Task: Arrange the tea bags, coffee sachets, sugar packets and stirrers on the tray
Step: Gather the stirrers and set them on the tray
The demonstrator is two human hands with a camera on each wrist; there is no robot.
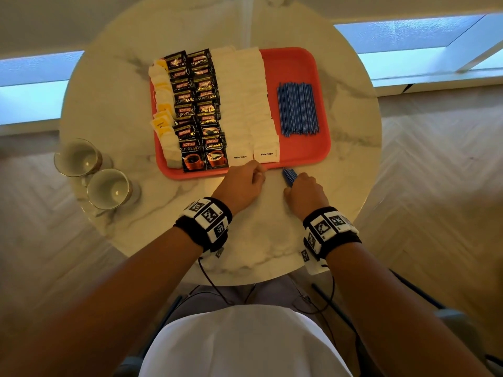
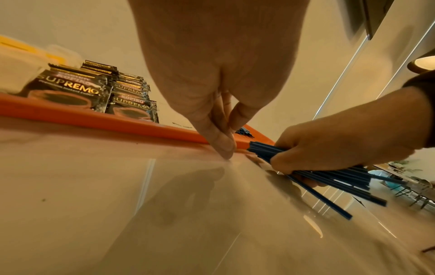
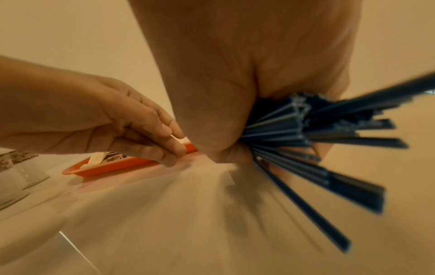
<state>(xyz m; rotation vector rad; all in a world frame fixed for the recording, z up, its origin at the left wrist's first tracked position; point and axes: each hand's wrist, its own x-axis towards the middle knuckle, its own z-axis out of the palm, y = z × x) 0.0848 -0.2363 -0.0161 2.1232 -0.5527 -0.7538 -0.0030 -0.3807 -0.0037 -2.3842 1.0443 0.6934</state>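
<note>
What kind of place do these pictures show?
Probably a hotel room or lounge: a round marble table bears a tray of coffee sachets, sugar packets and stirrers, beside two cups.

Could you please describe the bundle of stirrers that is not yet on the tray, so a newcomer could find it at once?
On the round marble table, look just off the near edge of the orange tray. There the right hand grips a fanned bundle of blue stirrers. Unlike the tidy stirrer pile lying on the tray, this one is held and splays out unevenly.
</note>
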